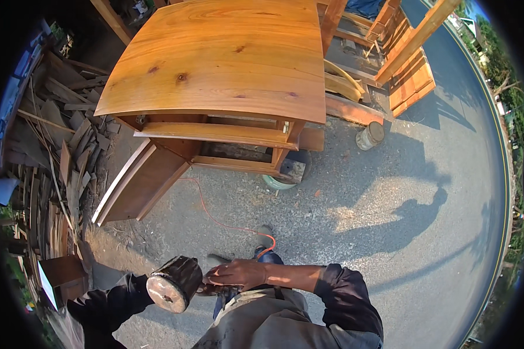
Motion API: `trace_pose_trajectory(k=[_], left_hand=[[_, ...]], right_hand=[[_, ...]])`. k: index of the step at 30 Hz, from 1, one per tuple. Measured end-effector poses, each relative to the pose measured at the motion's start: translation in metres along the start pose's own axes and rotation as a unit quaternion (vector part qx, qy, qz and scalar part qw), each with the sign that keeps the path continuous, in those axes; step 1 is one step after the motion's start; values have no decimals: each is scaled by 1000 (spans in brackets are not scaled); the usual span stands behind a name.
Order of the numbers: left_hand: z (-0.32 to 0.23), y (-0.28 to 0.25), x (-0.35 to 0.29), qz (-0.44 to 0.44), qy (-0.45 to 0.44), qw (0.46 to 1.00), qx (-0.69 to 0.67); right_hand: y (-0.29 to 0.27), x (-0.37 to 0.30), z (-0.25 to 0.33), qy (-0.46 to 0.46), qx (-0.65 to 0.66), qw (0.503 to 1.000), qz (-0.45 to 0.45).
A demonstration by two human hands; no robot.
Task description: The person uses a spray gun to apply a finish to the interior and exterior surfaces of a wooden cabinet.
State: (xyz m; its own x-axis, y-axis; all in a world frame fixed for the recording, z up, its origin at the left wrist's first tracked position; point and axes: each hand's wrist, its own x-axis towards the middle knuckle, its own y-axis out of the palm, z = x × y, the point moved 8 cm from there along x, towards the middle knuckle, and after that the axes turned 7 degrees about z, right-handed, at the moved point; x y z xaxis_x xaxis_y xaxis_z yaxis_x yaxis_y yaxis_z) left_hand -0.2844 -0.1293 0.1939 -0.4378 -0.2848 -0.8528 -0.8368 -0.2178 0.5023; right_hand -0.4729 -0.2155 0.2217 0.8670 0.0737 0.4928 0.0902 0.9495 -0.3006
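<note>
A stained, dark metal can (173, 285) is tilted in front of my body, its round rusty end toward me. My left forearm reaches the can, and my left hand (205, 287) is mostly hidden behind it; the can seems to rest in its grip. Beside the can, my right hand (240, 274) has its fingers bent over something dark that I cannot make out. A thin orange-red hose (205, 207) runs along the ground from the furniture and up toward my right forearm.
A varnished wooden cabinet (233, 58) with a curved top and open drawer spaces stands ahead. A curved panel (145, 183) leans against its left side. Scrap wood (64, 128) is heaped at left. Another can (370, 136) stands at right, near the road (477, 116).
</note>
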Motion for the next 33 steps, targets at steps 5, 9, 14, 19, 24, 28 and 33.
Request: trace_pose_trajectory(k=[5,9,14,19,24,28,33], left_hand=[[6,-30,35,30,-121,989,82],[16,-76,30,-99,-56,991,66],[72,-102,45,-226,9,956,188],[124,-110,83,-313,109,925,187],[210,-127,128,-364,100,904,201],[226,-132,128,-399,116,881,229],[235,-152,124,-425,171,867,196]], right_hand=[[-11,-16,-17,124,-4,989,-75],[-49,-8,-40,133,-132,961,-201],[-94,6,-104,182,-164,924,-293],[-115,27,-135,167,-157,922,-313],[-102,56,-151,160,-201,922,-288],[-92,61,-167,188,-166,923,-290],[-80,81,-168,159,-51,930,-328]])
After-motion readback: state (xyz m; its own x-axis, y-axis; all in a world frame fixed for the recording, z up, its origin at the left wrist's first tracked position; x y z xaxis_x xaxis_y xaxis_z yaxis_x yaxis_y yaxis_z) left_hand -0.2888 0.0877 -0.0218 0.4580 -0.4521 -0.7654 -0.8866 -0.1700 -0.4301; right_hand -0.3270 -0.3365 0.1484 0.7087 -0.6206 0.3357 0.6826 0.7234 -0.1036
